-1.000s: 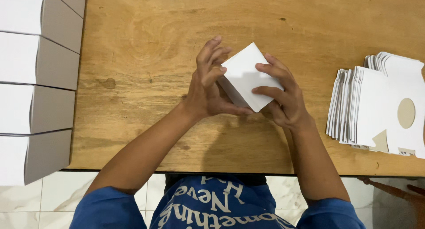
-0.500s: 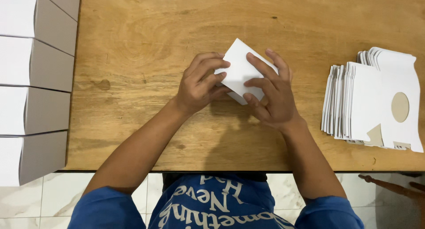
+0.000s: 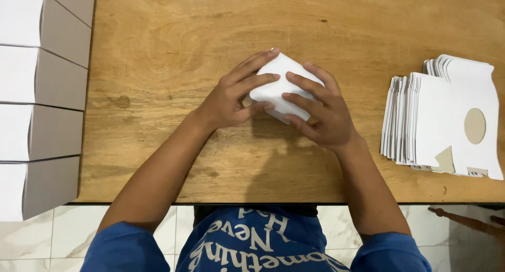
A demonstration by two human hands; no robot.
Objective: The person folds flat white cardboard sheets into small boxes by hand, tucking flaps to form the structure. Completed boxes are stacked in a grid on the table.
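A small white cardboard box [image 3: 278, 75] rests on the wooden table [image 3: 173, 51], near its middle. My left hand [image 3: 234, 93] lies over the box's left side, fingers spread across its top and thumb underneath. From the right, my right hand [image 3: 322, 111] grips it with fingers pressed along the top and front face. Both hands cover much of the box, so only its top corner and part of the upper face show.
A fanned stack of flat white box blanks [image 3: 447, 119] with an oval cut-out lies at the table's right edge. Several finished white boxes [image 3: 37, 88] stand in a row along the left. Below the table's front edge is a tiled floor [image 3: 31, 245].
The box has come down from a raised tilt to lie lower on the table. My fingers have slid over its top and both hands now press on it.
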